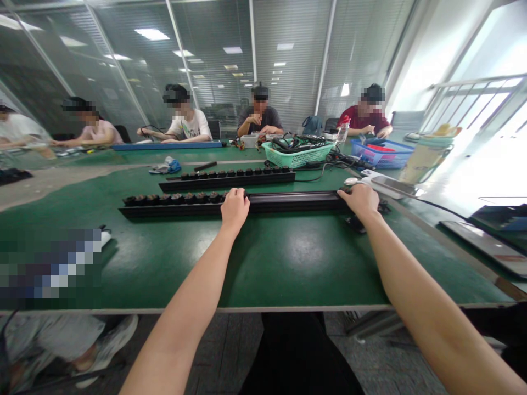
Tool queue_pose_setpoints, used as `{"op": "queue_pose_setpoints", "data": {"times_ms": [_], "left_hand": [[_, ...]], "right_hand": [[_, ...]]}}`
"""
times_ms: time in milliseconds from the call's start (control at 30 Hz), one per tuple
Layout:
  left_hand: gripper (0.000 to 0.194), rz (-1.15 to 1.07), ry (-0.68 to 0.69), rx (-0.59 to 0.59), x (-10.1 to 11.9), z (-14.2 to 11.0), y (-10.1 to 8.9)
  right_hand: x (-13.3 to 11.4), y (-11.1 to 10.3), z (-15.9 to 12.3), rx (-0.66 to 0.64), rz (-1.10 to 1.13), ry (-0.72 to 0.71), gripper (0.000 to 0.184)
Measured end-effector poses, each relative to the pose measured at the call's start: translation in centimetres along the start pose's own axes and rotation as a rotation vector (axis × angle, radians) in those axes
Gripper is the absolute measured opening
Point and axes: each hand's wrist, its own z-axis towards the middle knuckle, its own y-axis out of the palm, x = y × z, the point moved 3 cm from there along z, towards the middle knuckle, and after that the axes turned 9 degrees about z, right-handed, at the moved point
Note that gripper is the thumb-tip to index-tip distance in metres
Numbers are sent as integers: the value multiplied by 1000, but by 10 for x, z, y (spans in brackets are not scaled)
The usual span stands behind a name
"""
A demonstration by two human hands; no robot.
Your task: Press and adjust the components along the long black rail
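A long black bar (296,202) lies across the green table in front of me, with a row of dark round pieces (177,198) along the left half of its top. My left hand (236,210) is closed over the bar near its middle, at the right end of that row. At the bar's right end my right hand (363,202) is closed on it, the fingertips pointing left. What lies beneath the right fingers is partly hidden. Behind it a second black bar (230,179) carries a similar row of round pieces.
Beyond the bars stand a green basket (294,159) of black cables and a blue basket (382,156). A white power strip (382,184) and a phone (486,247) lie to the right. Several people sit across the table, one handling small parts (249,141).
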Motion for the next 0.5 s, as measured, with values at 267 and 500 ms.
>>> {"op": "queue_pose_setpoints", "data": {"times_ms": [267,500], "left_hand": [[28,-3,-3,-2,0,-1,-1],[29,-14,-10,-19,0,0,0]], "right_hand": [[3,-6,0,-76,44,70,51],[2,-6,-1,-62,39,79,44]]}}
